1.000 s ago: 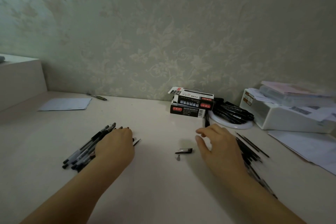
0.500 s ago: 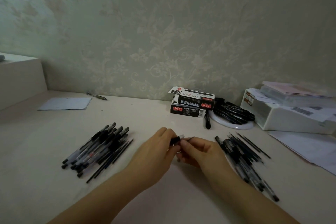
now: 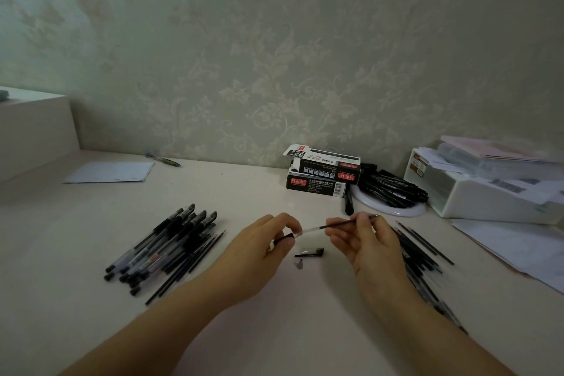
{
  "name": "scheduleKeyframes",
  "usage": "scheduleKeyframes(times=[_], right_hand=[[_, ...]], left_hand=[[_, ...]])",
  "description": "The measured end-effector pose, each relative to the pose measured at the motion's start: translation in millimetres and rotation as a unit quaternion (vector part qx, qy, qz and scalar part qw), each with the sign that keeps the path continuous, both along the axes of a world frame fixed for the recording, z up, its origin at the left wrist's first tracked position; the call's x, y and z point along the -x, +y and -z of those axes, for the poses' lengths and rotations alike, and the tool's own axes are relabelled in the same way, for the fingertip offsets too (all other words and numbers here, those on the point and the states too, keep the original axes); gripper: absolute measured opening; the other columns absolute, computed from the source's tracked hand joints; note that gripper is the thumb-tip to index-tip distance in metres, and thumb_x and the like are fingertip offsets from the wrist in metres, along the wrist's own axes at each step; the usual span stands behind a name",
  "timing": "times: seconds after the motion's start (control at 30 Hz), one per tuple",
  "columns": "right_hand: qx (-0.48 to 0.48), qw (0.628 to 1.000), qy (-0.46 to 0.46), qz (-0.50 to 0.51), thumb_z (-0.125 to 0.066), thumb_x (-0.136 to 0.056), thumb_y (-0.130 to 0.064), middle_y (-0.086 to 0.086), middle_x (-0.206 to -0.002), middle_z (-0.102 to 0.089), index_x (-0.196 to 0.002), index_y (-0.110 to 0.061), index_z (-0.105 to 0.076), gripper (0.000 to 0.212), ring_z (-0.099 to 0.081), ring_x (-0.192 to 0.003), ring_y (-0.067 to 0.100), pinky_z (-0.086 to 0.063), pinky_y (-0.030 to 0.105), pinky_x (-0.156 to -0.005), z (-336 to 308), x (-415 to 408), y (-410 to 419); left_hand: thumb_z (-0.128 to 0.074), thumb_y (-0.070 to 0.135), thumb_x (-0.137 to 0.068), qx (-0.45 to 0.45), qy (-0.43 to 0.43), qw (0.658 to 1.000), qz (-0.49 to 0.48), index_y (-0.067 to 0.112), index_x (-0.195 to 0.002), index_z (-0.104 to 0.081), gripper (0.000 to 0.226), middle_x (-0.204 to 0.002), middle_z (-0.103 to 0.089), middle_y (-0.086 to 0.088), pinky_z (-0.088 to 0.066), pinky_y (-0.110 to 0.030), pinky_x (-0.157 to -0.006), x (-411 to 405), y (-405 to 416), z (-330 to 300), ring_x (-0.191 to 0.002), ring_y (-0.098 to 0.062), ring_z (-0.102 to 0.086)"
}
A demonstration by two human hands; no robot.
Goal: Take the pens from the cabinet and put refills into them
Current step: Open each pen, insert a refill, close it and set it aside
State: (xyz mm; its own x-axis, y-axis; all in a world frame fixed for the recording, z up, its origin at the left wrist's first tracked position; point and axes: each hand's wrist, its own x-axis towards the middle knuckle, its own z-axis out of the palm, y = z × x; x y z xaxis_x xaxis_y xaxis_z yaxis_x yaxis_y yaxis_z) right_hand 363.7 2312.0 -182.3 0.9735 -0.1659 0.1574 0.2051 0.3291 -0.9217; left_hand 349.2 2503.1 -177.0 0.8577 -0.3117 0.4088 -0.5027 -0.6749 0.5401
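Pale floral wallpaper [image 3: 274, 55] closes off the scene behind a cream tabletop [image 3: 91, 299], dimly lit. At the far left a raised white ledge [image 3: 33, 131] is seen, with a sheet of paper [image 3: 110, 172] and a lone pen [image 3: 163, 159] near it. Two stacked dark refill boxes [image 3: 323, 172] stand against the wall, just beside a white round dish [image 3: 393, 207] loaded with black pens, and a white storage box [image 3: 488, 192] piled with papers sits at the right.

A pen barrel [image 3: 287, 236] is pinched by the left hand [image 3: 256, 256], its grip narrow around the clear open end. A thin refill [image 3: 341, 223] is held by the right hand [image 3: 369, 241] between thumb and fingertips, its near end entering or just at the barrel's mouth; how deep it sits cannot be told. Below, between the hands, a small black pen tip piece [image 3: 309, 252] lies on the tabletop with a tinier part beside it. A pile of pens [image 3: 164, 247] lies to the left, and a spread of refills [image 3: 424, 250] is partly hidden behind the right hand.

Several slips may be expected. If the refill is pushed off-axis, it could bend or jam at the mouth. The loose tip parts could be knocked away by a wrist. Finished and unfilled pens could be confused, since the piles look alike.
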Motion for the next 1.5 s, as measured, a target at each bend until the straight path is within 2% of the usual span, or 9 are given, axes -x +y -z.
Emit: scheduleKeyframes(times=[0.2,0.3,0.4,0.5,0.73,0.8,0.93,1.03,1.5], right_hand=[[0.016,1.000,0.005,-0.020,-0.041,-0.104,-0.023,0.015,-0.089,-0.075,-0.102,-0.003,-0.055,0.025,-0.074,-0.080,0.023,-0.058,0.021,-0.065,1,0,-1],[0.125,0.991,-0.005,-0.046,-0.050,-0.100,-0.023,0.008,-0.091,-0.076,-0.096,-0.006,-0.066,0.023,-0.073,-0.080,0.018,-0.056,0.019,-0.067,2,2,3],[0.322,0.943,-0.027,-0.075,-0.062,-0.092,-0.037,-0.012,-0.092,-0.075,-0.096,-0.028,-0.073,0.015,-0.068,-0.082,0.001,-0.051,0.010,-0.071,3,6,7],[0.452,0.889,-0.046,-0.048,-0.070,-0.082,-0.048,-0.013,-0.089,-0.069,-0.097,-0.039,-0.070,0.018,-0.062,-0.080,0.000,-0.048,0.014,-0.069,7,9,7],[0.570,0.812,-0.115,-0.055,-0.075,-0.082,-0.038,-0.014,-0.082,-0.062,-0.088,-0.032,-0.072,0.008,-0.055,-0.078,-0.002,-0.043,0.013,-0.068,10,8,6],[0.562,0.817,-0.120,-0.044,-0.073,-0.085,-0.031,-0.015,-0.077,-0.063,-0.082,-0.032,-0.070,0.005,-0.055,-0.076,-0.002,-0.043,0.012,-0.068,11,6,6],[0.398,0.914,-0.078,-0.016,-0.069,-0.089,-0.017,-0.010,-0.079,-0.071,-0.085,-0.025,-0.068,0.008,-0.065,-0.074,0.002,-0.049,0.012,-0.070,8,3,2],[0.299,0.952,-0.061,-0.031,-0.068,-0.089,-0.010,-0.002,-0.080,-0.074,-0.090,-0.017,-0.068,0.008,-0.066,-0.071,0.004,-0.052,0.015,-0.069,5,2,0],[0.326,0.937,-0.063,-0.111,-0.070,-0.087,-0.005,-0.002,-0.084,-0.076,-0.093,-0.016,-0.073,0.013,-0.070,-0.077,0.011,-0.053,0.016,-0.071,6,3,3]], left_hand=[[-0.045,0.030,-0.099,0.018,0.016,1.000,0.019,0.040,-0.109,-0.053,0.016,-0.094,-0.054,0.015,-0.038,-0.007,-0.069,0,-2,1,-0.077,0.005,-0.047],[-0.047,0.029,-0.098,0.028,0.014,0.999,0.032,0.040,-0.109,-0.054,0.017,-0.095,-0.054,0.016,-0.037,-0.006,-0.069,1,-4,1,-0.078,0.007,-0.049],[-0.049,0.026,-0.098,0.046,0.009,0.998,0.039,0.038,-0.111,-0.056,0.019,-0.094,-0.055,0.016,-0.037,-0.005,-0.068,1,-5,1,-0.079,0.006,-0.050],[-0.048,0.025,-0.099,0.044,0.007,0.998,0.031,0.034,-0.114,-0.057,0.019,-0.093,-0.055,0.014,-0.038,-0.006,-0.069,0,-3,1,-0.079,0.008,-0.050],[-0.049,0.025,-0.098,0.023,-0.004,1.000,0.017,0.034,-0.114,-0.057,0.020,-0.092,-0.054,0.013,-0.036,-0.004,-0.072,1,1,0,-0.081,0.010,-0.048],[-0.049,0.026,-0.098,0.020,-0.001,1.000,0.017,0.034,-0.113,-0.057,0.019,-0.093,-0.055,0.011,-0.037,-0.005,-0.072,0,1,0,-0.081,0.008,-0.048],[-0.048,0.028,-0.098,0.007,0.007,1.000,0.013,0.038,-0.111,-0.056,0.018,-0.092,-0.054,0.013,-0.036,-0.006,-0.072,-3,4,4,-0.083,0.007,-0.048],[-0.048,0.029,-0.099,-0.003,0.015,1.000,0.016,0.039,-0.113,-0.056,0.020,-0.092,-0.051,0.018,-0.034,-0.004,-0.071,-4,4,6,-0.085,0.010,-0.046],[-0.053,0.029,-0.096,-0.013,0.006,0.999,0.038,0.036,-0.108,-0.058,0.015,-0.093,-0.056,0.016,-0.039,-0.009,-0.069,-5,3,7,-0.083,0.007,-0.050]])
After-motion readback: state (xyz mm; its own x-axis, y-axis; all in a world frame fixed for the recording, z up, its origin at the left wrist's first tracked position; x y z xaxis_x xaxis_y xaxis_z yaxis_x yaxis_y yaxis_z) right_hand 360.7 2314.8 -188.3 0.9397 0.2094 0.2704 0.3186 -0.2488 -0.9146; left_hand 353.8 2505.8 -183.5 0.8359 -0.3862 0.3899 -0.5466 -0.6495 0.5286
